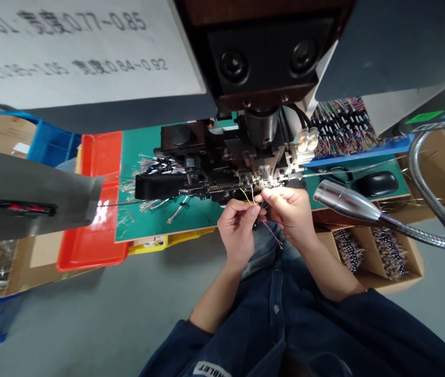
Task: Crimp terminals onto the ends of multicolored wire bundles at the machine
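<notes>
My left hand [238, 226] pinches a small bundle of thin coloured wires [270, 230], with yellow, white and purple strands showing. Close beside it, my right hand [291, 209] has thumb and forefinger closed at the wire ends, right in front of the lit die area of a crimping machine [264, 175]. Which strand lies between the right fingertips is too small to tell. A yellow wire [246, 196] and a white one stick up from the left fingers toward the machine. A metal terminal strip [226, 187] runs sideways through the machine just behind both hands.
Left of the machine, more wire bundles [155, 175] lie on the green mat [132, 152], beside a red tray [92, 256]. To the right are a bendable metal lamp [348, 201], a black mouse [377, 183], a blue tray [387, 145] of wires and a cardboard box [414, 262] holding bundles.
</notes>
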{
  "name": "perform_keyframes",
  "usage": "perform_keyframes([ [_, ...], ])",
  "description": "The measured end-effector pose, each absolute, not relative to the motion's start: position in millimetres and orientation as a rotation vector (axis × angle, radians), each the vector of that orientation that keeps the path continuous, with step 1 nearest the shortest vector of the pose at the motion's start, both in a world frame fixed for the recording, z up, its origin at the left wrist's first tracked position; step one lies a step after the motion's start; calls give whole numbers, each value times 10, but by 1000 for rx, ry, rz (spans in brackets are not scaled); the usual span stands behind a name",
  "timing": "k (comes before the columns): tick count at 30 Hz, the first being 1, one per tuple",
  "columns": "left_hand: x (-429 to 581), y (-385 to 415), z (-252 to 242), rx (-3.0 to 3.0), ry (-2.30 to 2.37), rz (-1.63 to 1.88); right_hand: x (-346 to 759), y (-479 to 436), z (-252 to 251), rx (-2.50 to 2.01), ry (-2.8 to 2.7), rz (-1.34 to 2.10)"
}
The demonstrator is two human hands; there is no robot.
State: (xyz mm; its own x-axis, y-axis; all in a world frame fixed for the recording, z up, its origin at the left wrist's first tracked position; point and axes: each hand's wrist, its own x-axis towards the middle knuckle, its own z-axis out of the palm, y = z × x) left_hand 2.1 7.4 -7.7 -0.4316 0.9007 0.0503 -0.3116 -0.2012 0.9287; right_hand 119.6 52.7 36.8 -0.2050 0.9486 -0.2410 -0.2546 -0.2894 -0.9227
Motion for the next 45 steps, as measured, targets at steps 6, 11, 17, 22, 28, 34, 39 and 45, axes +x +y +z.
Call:
perform_keyframes([
  [6, 18, 93, -53, 786, 1192, 1785, 1169, 527, 389, -1106, -951, 1654],
  [11, 16, 83, -34, 774, 1218, 1761, 1176, 533, 419, -1116, -982, 1638],
  [17, 1, 59, -8, 808, 1174, 1694, 1207, 532, 483, -1130, -1123, 1602],
  [22, 3, 43, -47, 841, 1149, 1663, 1215, 515, 446, -1121, -1105, 1590],
  [28, 3, 50, -61, 791, 1200, 1680, 1207, 517, 367, -1125, -978, 1666],
  [34, 11, 65, -41, 781, 1192, 1728, 1183, 527, 389, -1110, -930, 1693],
  [39, 14, 69, -47, 774, 1226, 1726, 1174, 520, 392, -1141, -949, 1664],
  [45, -4, 64, -46, 771, 1208, 1710, 1175, 537, 460, -1126, -961, 1663],
])
